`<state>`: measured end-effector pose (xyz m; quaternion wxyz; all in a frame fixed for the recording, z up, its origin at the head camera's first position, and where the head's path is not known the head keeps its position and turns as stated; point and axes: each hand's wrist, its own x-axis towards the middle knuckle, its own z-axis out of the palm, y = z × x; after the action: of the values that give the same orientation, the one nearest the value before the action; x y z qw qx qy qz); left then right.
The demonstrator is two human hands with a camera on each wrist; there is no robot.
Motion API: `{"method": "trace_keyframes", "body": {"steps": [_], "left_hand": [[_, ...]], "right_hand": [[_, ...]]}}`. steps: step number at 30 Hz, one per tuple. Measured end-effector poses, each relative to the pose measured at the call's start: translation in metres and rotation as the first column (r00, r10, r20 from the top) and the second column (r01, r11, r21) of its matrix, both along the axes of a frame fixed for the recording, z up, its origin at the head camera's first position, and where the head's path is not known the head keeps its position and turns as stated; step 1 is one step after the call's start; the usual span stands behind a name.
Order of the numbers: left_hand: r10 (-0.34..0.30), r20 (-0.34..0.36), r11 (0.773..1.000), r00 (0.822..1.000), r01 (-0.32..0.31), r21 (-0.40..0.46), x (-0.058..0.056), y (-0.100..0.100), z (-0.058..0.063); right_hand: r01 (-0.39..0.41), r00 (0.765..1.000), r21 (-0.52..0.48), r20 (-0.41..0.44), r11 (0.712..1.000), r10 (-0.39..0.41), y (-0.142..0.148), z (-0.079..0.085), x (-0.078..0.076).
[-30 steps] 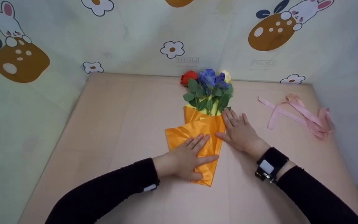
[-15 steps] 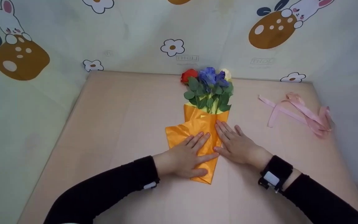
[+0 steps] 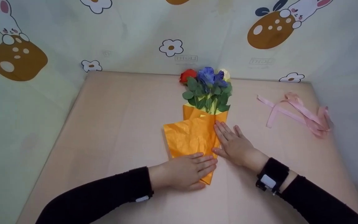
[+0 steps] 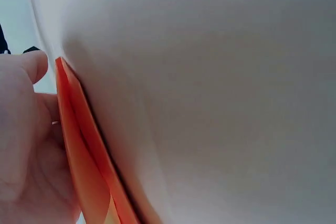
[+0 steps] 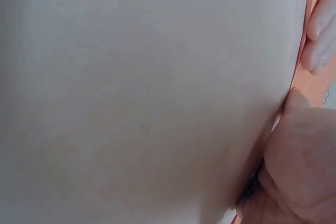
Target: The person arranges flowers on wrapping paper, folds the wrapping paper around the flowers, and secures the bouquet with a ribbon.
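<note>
A bouquet lies on the table with a red flower [image 3: 188,76], blue flowers [image 3: 206,75], a pale flower and green leaves at its far end. Orange wrapping paper [image 3: 186,137] is folded across its stems, over a yellow layer. My left hand [image 3: 186,172] presses flat on the lower part of the paper, fingers straight. Along the paper's right edge rests my right hand [image 3: 236,144], its fingers extended on the fold. In the left wrist view the layered orange paper [image 4: 79,129] runs beside the palm. The right wrist view shows the right hand [image 5: 299,161] against the paper's edge.
A loose pink ribbon [image 3: 303,113] lies in curls on the right side of the table [image 3: 113,124]. Behind the table's far edge rises a pale cloth [image 3: 135,34] printed with rabbits and flowers.
My left hand has slid down toward the paper's bottom end, and its fingers have come together. My right hand moved slightly down and inward onto the fold, then stayed there.
</note>
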<state>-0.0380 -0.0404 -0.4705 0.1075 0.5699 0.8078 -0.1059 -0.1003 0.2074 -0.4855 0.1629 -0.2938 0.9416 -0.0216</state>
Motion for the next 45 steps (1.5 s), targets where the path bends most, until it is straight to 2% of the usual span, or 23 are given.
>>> {"method": "trace_keyframes", "body": {"steps": [8, 13, 17, 21, 25, 28, 30, 32, 34, 37, 38, 39, 42, 43, 45], "left_hand": [[0.000, 0.007, 1.000, 1.000, 0.000, 0.011, 0.006, 0.000, -0.004], [0.007, -0.057, 1.000, 0.998, -0.008, -0.020, 0.014, 0.002, -0.003], [-0.022, -0.116, 0.998, 0.993, 0.015, -0.061, 0.024, 0.005, -0.001], [-0.017, -0.084, 0.998, 0.996, 0.012, -0.063, 0.029, 0.005, -0.001], [-0.001, -0.025, 0.998, 1.000, -0.001, -0.066, 0.026, 0.004, -0.001], [-0.005, -0.018, 0.998, 1.000, 0.004, -0.060, 0.024, 0.003, -0.002], [-0.008, -0.020, 0.998, 1.000, 0.007, -0.058, 0.024, 0.003, -0.003], [-0.007, -0.016, 0.998, 1.000, 0.006, -0.060, 0.024, 0.002, -0.003], [-0.003, -0.004, 0.998, 1.000, 0.002, -0.063, 0.023, 0.002, -0.002], [-0.001, 0.003, 0.998, 1.000, 0.001, -0.055, 0.021, 0.002, -0.002], [-0.004, 0.009, 0.999, 1.000, 0.005, -0.045, 0.020, 0.002, -0.002], [-0.008, 0.021, 0.999, 1.000, 0.009, -0.034, 0.019, 0.001, -0.002], [-0.043, 0.122, 0.998, 0.992, 0.039, 0.039, 0.014, -0.002, -0.001], [-0.059, 0.176, 0.996, 0.983, 0.045, 0.080, 0.011, -0.004, 0.000], [-0.072, 0.296, 0.985, 0.952, 0.021, 0.173, 0.003, -0.009, 0.002]], "right_hand": [[-0.011, 1.000, -0.001, -0.002, 1.000, 0.011, -0.002, -0.001, 0.003], [-0.013, 1.000, 0.000, -0.015, 1.000, 0.013, -0.003, 0.000, 0.004], [-0.013, 1.000, -0.002, -0.024, 1.000, 0.013, -0.003, -0.002, 0.005], [-0.012, 0.999, -0.018, -0.030, 1.000, 0.011, -0.002, -0.002, 0.005], [-0.009, 0.999, -0.008, -0.032, 1.000, 0.009, -0.002, 0.000, 0.005], [-0.019, 0.996, 0.015, -0.082, 1.000, 0.020, -0.004, 0.002, 0.007], [-0.052, 0.988, 0.035, -0.145, 0.998, 0.057, -0.006, 0.004, 0.009], [-0.123, 0.967, 0.054, -0.217, 0.991, 0.132, -0.009, 0.005, 0.011], [-0.222, 0.934, 0.087, -0.268, 0.971, 0.238, -0.012, 0.006, 0.013], [-0.368, 0.880, 0.094, -0.286, 0.925, 0.379, -0.015, 0.005, 0.014], [-0.402, 0.868, 0.090, -0.279, 0.911, 0.411, -0.015, 0.004, 0.013], [-0.424, 0.865, 0.074, -0.261, 0.903, 0.428, -0.014, 0.003, 0.013], [-0.439, 0.877, 0.004, -0.216, 0.898, 0.430, -0.011, -0.002, 0.010], [-0.435, 0.883, -0.019, -0.204, 0.900, 0.423, -0.011, -0.003, 0.009], [-0.426, 0.893, -0.062, -0.187, 0.903, 0.409, -0.009, -0.005, 0.007]]}}
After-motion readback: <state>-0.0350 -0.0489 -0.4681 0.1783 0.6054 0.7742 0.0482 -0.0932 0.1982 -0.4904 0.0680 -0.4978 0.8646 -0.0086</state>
